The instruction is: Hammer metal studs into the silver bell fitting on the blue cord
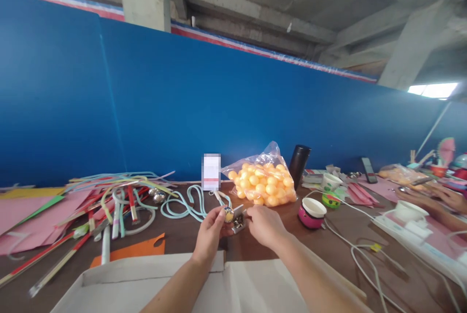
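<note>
Between the thumb and fingers of my left hand (211,233) is a round, shiny, gold-and-silver metal piece (228,214). A small open box (238,223) of tiny metallic pieces lies right beside it, partly over the fingers of the same hand. My right hand (266,225) is closed at the box's right edge. Its fingertips are turned away, so I cannot tell what they pinch. Behind the hands lie a looped light-blue cord (184,208) and a clear bag of orange balls (262,182).
Several tubes and sticks (127,201) clutter the left, by pink paper (44,216). Cardboard (153,286) lies under my forearms. To the right are a pink-wrapped cup (312,212), a black bottle (299,165), white cables (357,250) and another person's hands (419,201).
</note>
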Demonstrator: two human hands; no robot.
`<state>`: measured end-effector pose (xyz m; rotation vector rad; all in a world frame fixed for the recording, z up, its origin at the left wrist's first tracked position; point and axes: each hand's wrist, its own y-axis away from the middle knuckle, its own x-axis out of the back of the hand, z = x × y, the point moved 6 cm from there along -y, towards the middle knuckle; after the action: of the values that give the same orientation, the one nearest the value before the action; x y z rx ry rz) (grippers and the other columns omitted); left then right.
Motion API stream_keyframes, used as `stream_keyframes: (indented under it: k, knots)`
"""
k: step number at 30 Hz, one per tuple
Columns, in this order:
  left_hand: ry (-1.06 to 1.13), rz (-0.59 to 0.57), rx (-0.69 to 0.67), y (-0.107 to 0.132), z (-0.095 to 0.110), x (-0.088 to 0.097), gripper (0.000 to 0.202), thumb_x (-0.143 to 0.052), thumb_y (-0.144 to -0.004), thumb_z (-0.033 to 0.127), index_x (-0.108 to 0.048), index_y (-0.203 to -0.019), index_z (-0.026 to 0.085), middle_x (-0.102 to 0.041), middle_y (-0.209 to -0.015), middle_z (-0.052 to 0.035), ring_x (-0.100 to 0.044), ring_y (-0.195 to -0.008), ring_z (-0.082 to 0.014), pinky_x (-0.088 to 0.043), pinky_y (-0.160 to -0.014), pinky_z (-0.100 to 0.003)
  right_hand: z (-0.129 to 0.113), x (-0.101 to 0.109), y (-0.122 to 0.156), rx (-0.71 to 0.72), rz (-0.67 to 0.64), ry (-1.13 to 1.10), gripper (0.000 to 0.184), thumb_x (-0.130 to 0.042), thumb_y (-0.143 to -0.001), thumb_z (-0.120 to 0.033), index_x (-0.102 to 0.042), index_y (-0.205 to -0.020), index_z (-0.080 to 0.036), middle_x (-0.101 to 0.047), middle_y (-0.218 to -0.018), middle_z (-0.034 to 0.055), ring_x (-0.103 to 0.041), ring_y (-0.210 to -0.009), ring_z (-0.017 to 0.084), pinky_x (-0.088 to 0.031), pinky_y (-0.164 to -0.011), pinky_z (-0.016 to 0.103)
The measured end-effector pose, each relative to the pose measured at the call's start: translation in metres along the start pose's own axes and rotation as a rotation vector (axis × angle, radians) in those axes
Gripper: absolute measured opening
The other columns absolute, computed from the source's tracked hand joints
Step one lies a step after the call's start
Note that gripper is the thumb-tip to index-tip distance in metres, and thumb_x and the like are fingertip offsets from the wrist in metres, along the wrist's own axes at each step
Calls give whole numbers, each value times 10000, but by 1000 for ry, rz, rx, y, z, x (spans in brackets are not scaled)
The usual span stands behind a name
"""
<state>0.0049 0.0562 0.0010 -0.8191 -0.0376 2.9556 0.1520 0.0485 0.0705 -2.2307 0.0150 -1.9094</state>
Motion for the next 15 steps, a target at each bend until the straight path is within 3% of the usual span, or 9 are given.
stream_keyframes:
  k: [7, 15]
  knots:
    - [16, 28, 15, -1, 1, 0, 435, -695, -674, 458, -650, -958, 133, -641, -758, -45, -594, -605, -138, -516, -540, -262, -21, -22, -19, -38, -56, -37, 185, -531, -753, -202, -714, -757, -229, -717, -774, 77, -666, -759, 226, -379, -571, 260]
    - [17, 25, 26, -1, 0, -1, 413, -677, -697, 455, -651, -966, 143, -644, -787, -45, -599, -632, -144, -519, -556, -266, -8, -33, -16, -65, -3, -77, 202, -472, -822, -233, -671, -856, -221, -699, -853, 73, -662, -787, 215, -394, -594, 261]
